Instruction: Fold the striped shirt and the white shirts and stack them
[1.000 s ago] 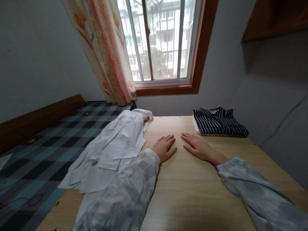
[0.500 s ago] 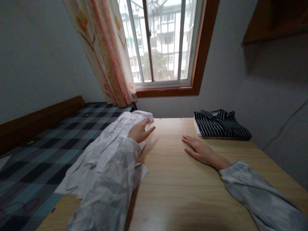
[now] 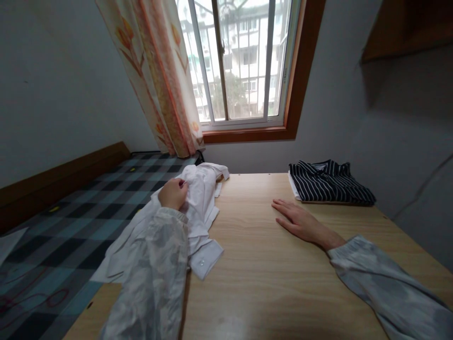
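The white shirt [image 3: 200, 203] lies in a loose heap at the left edge of the wooden counter [image 3: 269, 274], and part of it hangs over onto the checked bed [image 3: 63, 222]. One cuff with a button sticks out flat on the counter. The left hand [image 3: 172, 193] sits on top of the shirt with its fingers curled in, and its grip is pinching a fold of the white cloth. The left arm, in a pale patterned sleeve, reaches forward over the shirt. The right hand [image 3: 300, 221] lies flat on the counter, palm down, fingers straight and spread a little, holding nothing. It is well apart from the white shirt. A folded striped shirt [image 3: 331, 182] lies just past the right hand, near the wall.
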Tool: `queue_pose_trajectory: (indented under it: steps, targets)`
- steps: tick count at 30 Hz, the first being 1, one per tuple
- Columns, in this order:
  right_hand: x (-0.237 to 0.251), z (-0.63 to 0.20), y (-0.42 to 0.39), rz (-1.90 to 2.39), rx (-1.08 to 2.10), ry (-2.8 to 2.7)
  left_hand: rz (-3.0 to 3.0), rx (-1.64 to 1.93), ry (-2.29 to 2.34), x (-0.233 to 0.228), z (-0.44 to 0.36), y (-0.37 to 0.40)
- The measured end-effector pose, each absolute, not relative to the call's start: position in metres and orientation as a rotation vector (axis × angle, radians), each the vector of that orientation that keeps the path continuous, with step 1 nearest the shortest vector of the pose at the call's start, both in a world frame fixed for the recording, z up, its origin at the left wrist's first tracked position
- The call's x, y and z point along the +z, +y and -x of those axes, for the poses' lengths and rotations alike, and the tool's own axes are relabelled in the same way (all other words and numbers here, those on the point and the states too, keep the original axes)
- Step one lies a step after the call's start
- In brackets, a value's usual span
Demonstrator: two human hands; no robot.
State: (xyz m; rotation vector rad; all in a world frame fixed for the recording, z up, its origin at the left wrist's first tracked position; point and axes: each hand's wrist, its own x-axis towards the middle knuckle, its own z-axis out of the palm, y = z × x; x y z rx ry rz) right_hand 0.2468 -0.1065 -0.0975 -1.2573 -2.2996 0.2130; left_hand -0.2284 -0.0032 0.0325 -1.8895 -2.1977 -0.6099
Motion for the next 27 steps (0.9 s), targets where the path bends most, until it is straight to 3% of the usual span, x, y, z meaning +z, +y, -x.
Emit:
queue_pose_trajectory:
  steps: [7,13,19,27]
  targets:
    - [-0.099,-0.247,-0.107,1.260,0.216,-2.264,2.382,-0.821,-1.545,0.054,0.170,-0.025]
    - [-0.101,-0.247,-0.109,1.248,0.221,-2.198,2.809,-0.704,-1.092,0.032,0.110,-0.041]
    - [-0.100,-0.247,-0.108,1.226,0.248,-2.167,3.109,-0.649,-0.931,0.014,0.090,-0.048]
    - [-0.099,-0.219,-0.078,1.193,0.556,-1.859,3.411,-0.630,-0.863,0.029,0.081,-0.059]
